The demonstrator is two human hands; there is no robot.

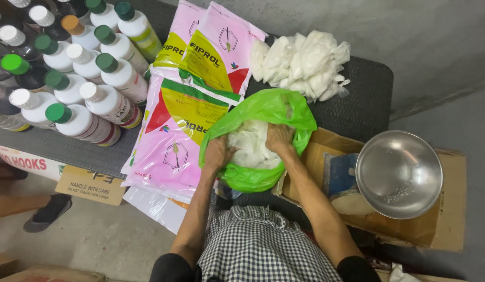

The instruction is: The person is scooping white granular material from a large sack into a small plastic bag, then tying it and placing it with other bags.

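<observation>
A bright green plastic bag (263, 112) lies open on the dark table, with white clear-wrapped packets (253, 143) inside it. My left hand (217, 152) is at the bag's left side, fingers down among the packets. Just past the bag's mouth, my right hand (279, 138) presses on the packets from the right. Whether either hand grips a packet is hidden by the fingers and the bag. A heap of more white packets (302, 62) lies behind the bag.
Pink and yellow pouches (174, 125) lie stacked left of the bag. White bottles with green, white and orange caps (80, 68) crowd the far left. A steel bowl (399, 175) sits on a scale in a cardboard box (451, 209) at right. Someone's foot in a dark shoe (46, 213) stands lower left.
</observation>
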